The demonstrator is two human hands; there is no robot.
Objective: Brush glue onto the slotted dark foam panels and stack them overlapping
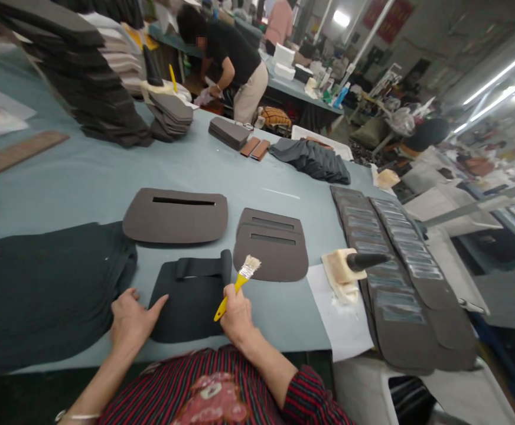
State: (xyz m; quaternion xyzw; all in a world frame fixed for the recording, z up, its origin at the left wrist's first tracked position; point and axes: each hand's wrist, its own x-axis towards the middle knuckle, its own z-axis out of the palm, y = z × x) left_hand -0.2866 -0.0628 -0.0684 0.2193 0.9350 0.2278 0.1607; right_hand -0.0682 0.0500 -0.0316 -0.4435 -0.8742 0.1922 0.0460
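Observation:
A flat paintbrush (238, 285) with a yellow handle and pale bristles is gripped in my right hand (236, 316), bristles pointing up and away. That hand is over the right edge of a dark fabric piece (186, 307), which has a folded strip along its top. My left hand (132, 319) is open, thumb stretched over the left edge of this piece; its other fingers are by the rounded end of a dark fabric stack (49, 295). Just beyond lie a grey-brown slotted panel (175, 218) and, to its right, two overlapping smaller slotted panels (270, 254).
A glue-crusted container with a black spout (344, 271) rests on white paper (323, 307) at right. Rows of overlapping slotted panels (408, 319) lie beyond it. Tall dark stacks (84, 77) stand at back left. Across the table, a person in black (235, 53) bends over.

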